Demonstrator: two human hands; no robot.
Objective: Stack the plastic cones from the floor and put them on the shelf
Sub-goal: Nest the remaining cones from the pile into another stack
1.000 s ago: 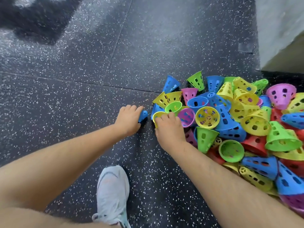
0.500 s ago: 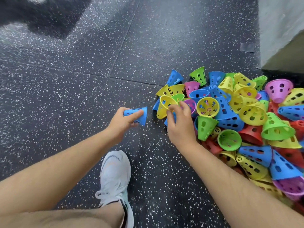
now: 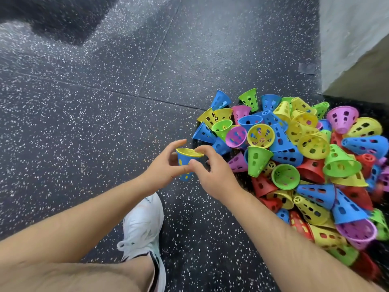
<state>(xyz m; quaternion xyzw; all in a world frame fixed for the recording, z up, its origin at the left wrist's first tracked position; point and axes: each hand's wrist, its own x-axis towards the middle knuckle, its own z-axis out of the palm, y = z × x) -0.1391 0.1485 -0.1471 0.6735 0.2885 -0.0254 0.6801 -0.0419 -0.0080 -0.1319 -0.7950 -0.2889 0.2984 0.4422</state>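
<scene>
Hands at work - left hand grips blue cone, right hand pinches yellow cone.
Mouth held upward so yellow seats inside - pile near for next pick.

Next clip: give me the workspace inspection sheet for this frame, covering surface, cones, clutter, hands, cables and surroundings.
Surface: dark speckled floor with tile seams.
Job's things: blue cone with a yellow cone nested inside it, held between both hands; cone pile in mixed colours lies loose on the floor to the right; shelf not in view.
Clutter: small grey patch on the floor beyond the pile.
Grippers: left hand grips the blue cone; right hand pinches the yellow cone's rim.
Cables: nothing seen.
Surroundings: pale wall at upper right; white shoe on the floor below the hands.
</scene>
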